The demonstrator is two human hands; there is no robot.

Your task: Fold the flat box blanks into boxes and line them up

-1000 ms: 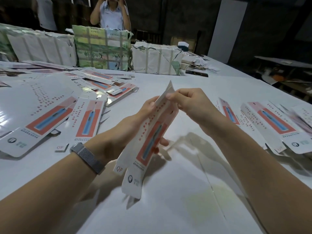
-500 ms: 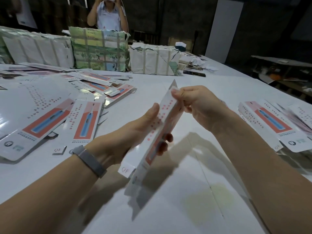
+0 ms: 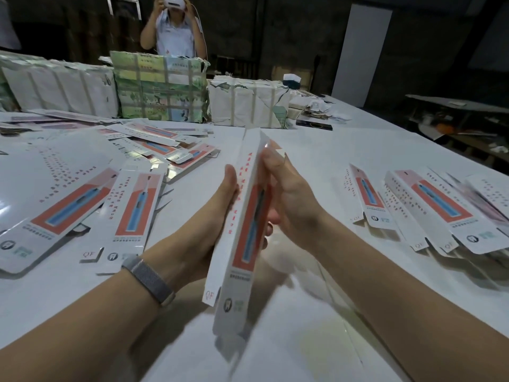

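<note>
I hold one white box blank [image 3: 248, 230] with a red and blue panel above the white table [image 3: 303, 340], on its edge with its long side pointing away from me. It has opened into a narrow sleeve. My left hand [image 3: 212, 224] grips its left side, thumb on top and fingertips showing beneath it. The straight fingers of my right hand [image 3: 292, 205] press flat against its right side. Flat blanks [image 3: 135, 210] lie scattered on the left. A row of folded boxes [image 3: 440, 205] lies on the right.
Strapped paper bundles [image 3: 159, 95] stand along the table's far side, with more white ones [image 3: 248, 103] beside them. A dark flat object [image 3: 314, 124] lies near loose papers at the back right. A person [image 3: 173, 31] stands behind the bundles.
The blank has turned from flat and facing me to edge-on and opened into a sleeve. My right hand went from pinching its top corner to pressing flat along its side.
</note>
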